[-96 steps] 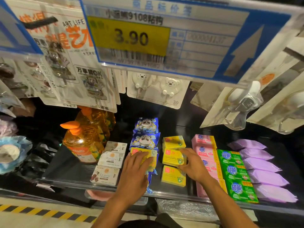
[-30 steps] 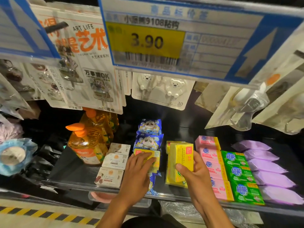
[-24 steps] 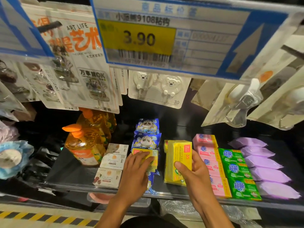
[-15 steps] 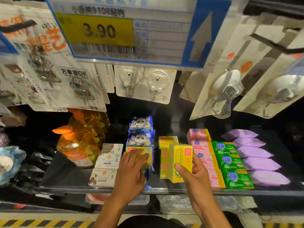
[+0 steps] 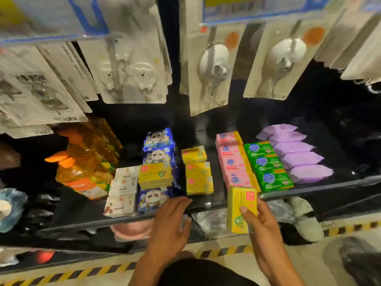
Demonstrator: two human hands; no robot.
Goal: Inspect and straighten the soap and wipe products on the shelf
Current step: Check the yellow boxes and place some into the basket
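1. price label (image 5: 268,7), cut off by the top edge, print smeared past reading.
2. hanging cards (image 5: 41,89), text blurred; they cover the rear orange bottles' (image 5: 86,168) tops.
3. yellow soap box (image 5: 240,205) in my right hand (image 5: 261,221), small print illegible, lower right side behind my thumb.
4. front panda wipe pack (image 5: 153,198), top under a yellow box (image 5: 155,175), near corner behind my left hand (image 5: 171,221).
5. pink thing (image 5: 132,229) below the shelf (image 5: 82,225), mostly hidden by its lip, unidentifiable.
6. blue bundle (image 5: 10,207), cut by the left edge.
7. my forearms (image 5: 276,265), cut off at the bottom edge.

Seemingly "超能" on green soap packs (image 5: 267,163)
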